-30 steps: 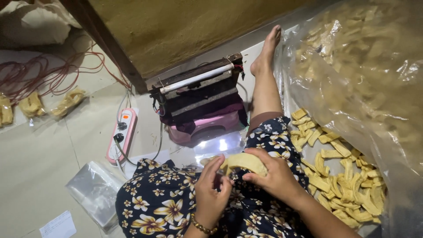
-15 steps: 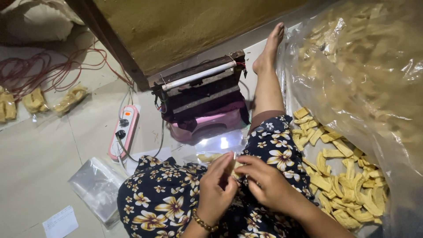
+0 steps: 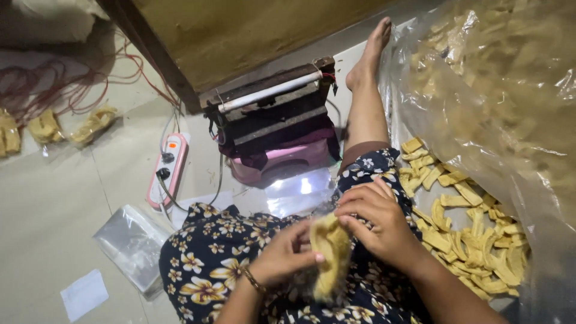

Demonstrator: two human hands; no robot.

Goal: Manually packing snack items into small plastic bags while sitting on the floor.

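Over my lap in the floral dress (image 3: 210, 252), both hands hold a small clear bag of yellow chips (image 3: 329, 255), blurred by motion and hanging upright. My left hand (image 3: 285, 255) grips its left side with the thumb across the front. At the bag's top right edge, my right hand (image 3: 378, 219) pinches it with curled fingers. A pile of loose yellow chips (image 3: 468, 240) lies just right of my right hand. Straight ahead on the floor stands a heat sealer (image 3: 270, 114) on a pink base.
A large clear sack of chips (image 3: 498, 90) fills the right side. My bare right leg (image 3: 366, 102) stretches forward beside the sealer. A white power strip (image 3: 167, 171), a stack of empty clear bags (image 3: 132, 240), filled bags (image 3: 45, 126) and red wires (image 3: 54, 84) lie left.
The bag has turned from lying flat across my hands to hanging upright. Both hands have shifted their grip on it, and the view has moved slightly.
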